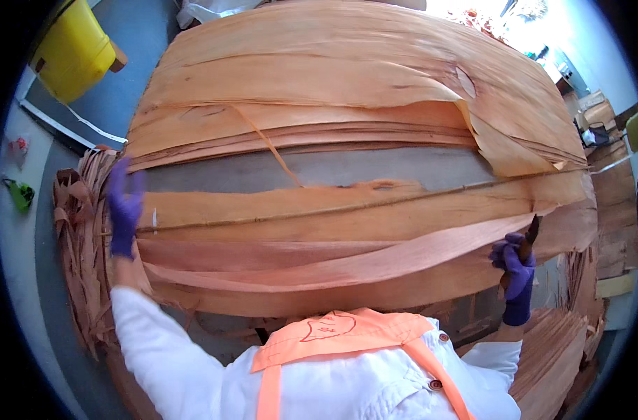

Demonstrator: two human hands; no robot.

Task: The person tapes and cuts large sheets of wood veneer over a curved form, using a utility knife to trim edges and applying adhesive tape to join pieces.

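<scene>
A dark-bladed knife [533,231] points up from the right hand [515,266]; a long, pinkish wood strip [368,263] curves leftward from near that grip.

a grey work surface [389,164] — layered veneer sheets [319,66] across its far part, more veneer [375,225] along the near side

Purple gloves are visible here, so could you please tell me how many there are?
2: one on the left hand, near the left end of a thin wood sheet; the other on the right hand, which grips a dark pointed tool.
</scene>
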